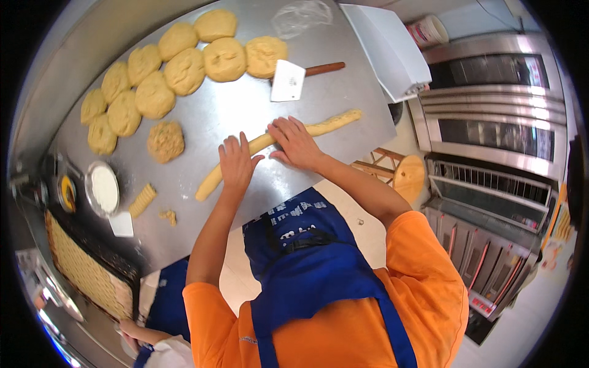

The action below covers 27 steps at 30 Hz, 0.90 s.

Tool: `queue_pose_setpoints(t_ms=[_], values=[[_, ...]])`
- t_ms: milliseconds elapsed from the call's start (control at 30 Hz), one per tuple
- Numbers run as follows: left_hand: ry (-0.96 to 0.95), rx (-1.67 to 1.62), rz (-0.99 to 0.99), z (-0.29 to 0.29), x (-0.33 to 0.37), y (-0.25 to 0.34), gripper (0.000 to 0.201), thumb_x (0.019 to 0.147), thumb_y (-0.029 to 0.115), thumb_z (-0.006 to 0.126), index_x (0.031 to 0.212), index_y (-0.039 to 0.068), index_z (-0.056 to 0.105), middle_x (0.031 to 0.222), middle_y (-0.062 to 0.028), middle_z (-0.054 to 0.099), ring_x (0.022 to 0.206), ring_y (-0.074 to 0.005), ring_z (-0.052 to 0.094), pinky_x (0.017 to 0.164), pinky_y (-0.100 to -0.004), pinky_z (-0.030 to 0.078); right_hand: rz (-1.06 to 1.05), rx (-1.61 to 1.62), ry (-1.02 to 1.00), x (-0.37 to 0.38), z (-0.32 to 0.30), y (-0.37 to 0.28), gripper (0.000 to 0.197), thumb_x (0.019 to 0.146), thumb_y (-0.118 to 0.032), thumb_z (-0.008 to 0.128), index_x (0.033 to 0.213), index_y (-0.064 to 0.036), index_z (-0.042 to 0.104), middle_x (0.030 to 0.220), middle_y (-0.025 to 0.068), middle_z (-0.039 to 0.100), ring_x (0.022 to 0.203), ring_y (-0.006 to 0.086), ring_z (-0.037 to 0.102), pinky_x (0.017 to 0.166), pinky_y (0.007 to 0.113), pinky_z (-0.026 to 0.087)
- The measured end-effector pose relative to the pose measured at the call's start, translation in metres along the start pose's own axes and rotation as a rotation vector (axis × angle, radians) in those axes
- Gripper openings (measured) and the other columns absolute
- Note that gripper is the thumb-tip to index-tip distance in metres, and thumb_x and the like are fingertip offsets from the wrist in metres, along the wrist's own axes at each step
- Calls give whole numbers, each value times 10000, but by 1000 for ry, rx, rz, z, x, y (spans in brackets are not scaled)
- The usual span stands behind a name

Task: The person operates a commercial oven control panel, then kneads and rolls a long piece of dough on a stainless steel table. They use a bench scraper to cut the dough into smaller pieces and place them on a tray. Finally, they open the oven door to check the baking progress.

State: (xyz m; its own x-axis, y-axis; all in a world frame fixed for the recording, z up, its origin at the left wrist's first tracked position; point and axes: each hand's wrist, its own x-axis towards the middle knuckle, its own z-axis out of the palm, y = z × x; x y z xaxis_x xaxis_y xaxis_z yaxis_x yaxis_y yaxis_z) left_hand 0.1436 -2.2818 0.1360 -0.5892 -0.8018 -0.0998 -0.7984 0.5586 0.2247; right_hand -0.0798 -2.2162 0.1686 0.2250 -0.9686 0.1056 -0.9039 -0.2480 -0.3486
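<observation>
A long rope of yellow dough (334, 124) lies slantwise across the steel table (215, 116). On its left half rests my left hand (236, 162), fingers stretched out over the dough. My right hand (296, 144) lies flat near the middle of the rope, fingers extended and pointing away from me. Both palms face down, close together, and neither hand grips the dough. Just beyond the right hand is a white dough scraper (288, 81), partly covering a brown wooden rolling pin (325, 69).
Two rows of yellow dough pieces (184, 72) line the far left. Nearer sits a rough dough ball (165, 141), then a bowl of white powder (103, 189). A filled black tray (92, 264) and another person's hand (130, 329) are at lower left. Ovens (491, 70) and a wooden stool (409, 178) stand right.
</observation>
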Motion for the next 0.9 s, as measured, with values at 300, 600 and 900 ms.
queue_pose_setpoints(t_ms=[300, 600, 900], values=[[115, -159, 262, 33, 17, 148, 799, 971, 400, 740, 1624, 38, 456, 1678, -275, 409, 1615, -448, 280, 1312, -707, 124, 375, -223, 100, -147, -42, 104, 823, 955, -396, 760, 1626, -38, 444, 1731, 240, 334, 1621, 446, 257, 1312, 618, 176], [53, -38, 70, 36, 127, 172, 791, 950, 631, 689, 1413, -3, 594, 1103, -171, 628, 1017, -351, 587, 917, -502, 456, 89, -122, 163, -44, -51, 205, 627, 934, -474, 725, 1409, -69, 670, 1247, 152, 622, 1178, 355, 561, 1089, 502, 422], [144, 31, 196, 32, 130, 193, 873, 797, 680, 775, 1316, -4, 618, 1063, -117, 615, 993, -295, 586, 883, -425, 478, -159, -122, -21, -45, -75, 244, 577, 881, -559, 771, 1118, -43, 670, 1059, 129, 608, 1019, 308, 584, 931, 426, 462]])
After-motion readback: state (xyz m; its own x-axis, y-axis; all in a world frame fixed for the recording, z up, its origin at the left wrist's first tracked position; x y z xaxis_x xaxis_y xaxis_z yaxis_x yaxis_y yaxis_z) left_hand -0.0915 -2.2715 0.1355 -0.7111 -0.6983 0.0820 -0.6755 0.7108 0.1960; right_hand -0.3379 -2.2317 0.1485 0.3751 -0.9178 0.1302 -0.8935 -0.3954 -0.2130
